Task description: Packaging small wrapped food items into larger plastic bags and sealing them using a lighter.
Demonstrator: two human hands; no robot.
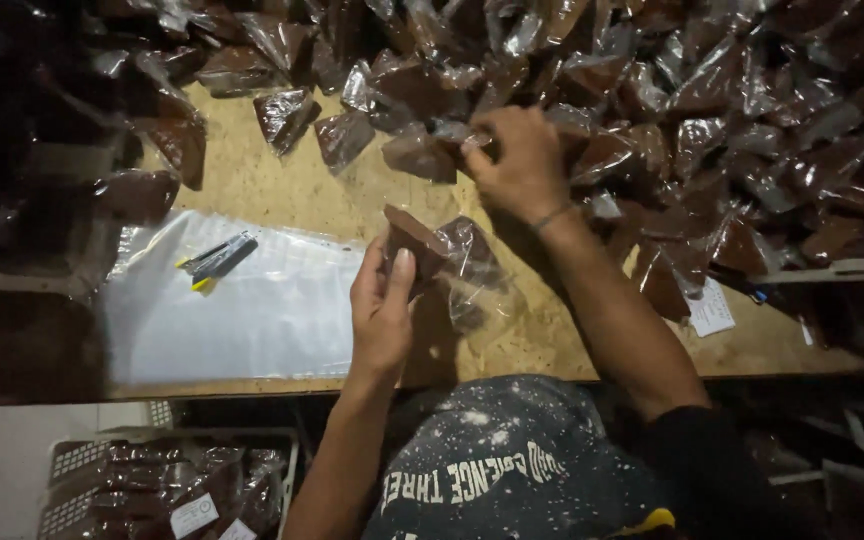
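On the chipboard table (282,190), the left hand (382,310) grips a clear plastic bag (467,265) holding a brown slab, its thumb pressed along the slab's near edge, just in front of the person's chest. Farther up, the right hand (522,160) reaches into the heap of filled packets (672,110), its fingers closed around one packet (422,155) at the heap's near edge. Beside the left hand lies a stack of empty clear bags (242,300), with a small cutter (217,258) resting on top. Below the table edge, a white crate (77,458) holds more brown packets.
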